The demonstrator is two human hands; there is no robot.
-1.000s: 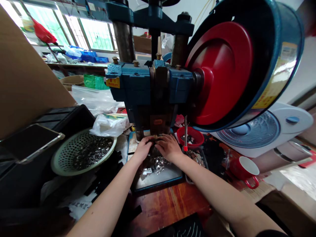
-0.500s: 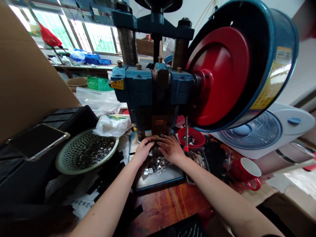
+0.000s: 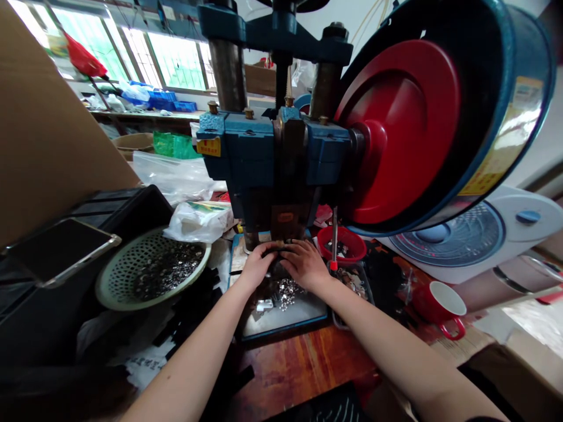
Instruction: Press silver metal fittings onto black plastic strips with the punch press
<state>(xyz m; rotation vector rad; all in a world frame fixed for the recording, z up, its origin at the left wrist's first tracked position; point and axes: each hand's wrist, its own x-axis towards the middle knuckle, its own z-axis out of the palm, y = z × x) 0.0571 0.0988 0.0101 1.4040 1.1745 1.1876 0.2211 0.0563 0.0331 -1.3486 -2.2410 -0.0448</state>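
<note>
A blue press [image 3: 246, 158] stands straight in front of me. At the foot of its ram, my left hand [image 3: 258, 265] reaches in from the left, thumb and fingers drawn together around something dark. Facing it, my right hand [image 3: 305, 266] has its fingers bent over the same dark spot, fingertips close to the left ones. What they grip is too dark and covered to make out. Just below the hands, small shiny metal pieces [image 3: 288, 293] lie heaped on the press's base plate [image 3: 285, 322], beside a small whitish block [image 3: 264, 305].
A pale green basket [image 3: 105, 287] of small metal parts is at left, near a phone [image 3: 61, 249]. To the right are a red bowl [image 3: 358, 252], a clear tray [image 3: 369, 296] of parts, a red mug [image 3: 433, 302] and a fan [image 3: 519, 205]. The red flywheel [image 3: 409, 129] overhangs the right side.
The view has shifted slightly, so the press and flywheel look a little larger. Both hands stay at the foot of the ram with almost the same finger pose.
</note>
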